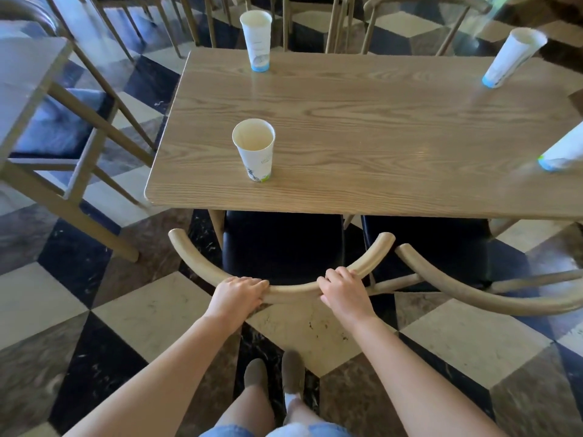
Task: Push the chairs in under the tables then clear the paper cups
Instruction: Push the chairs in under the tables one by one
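Note:
A wooden chair (293, 293) with a curved backrest and black seat stands at the near edge of the wooden table (362, 127), its seat partly under the top. My left hand (238, 293) and my right hand (342, 290) both grip the curved backrest. Several white paper cups stand on the table: one near the front left (254, 151), one at the far left (257, 42), one at the far right (512, 56) and one cut off by the right edge (563, 152).
A second chair (473, 298) with a black seat stands to the right, close beside the first. More chairs (394, 14) line the table's far side. Another table and chair (53, 127) stand to the left. The floor is checkered tile; my feet (274, 373) are just behind the chair.

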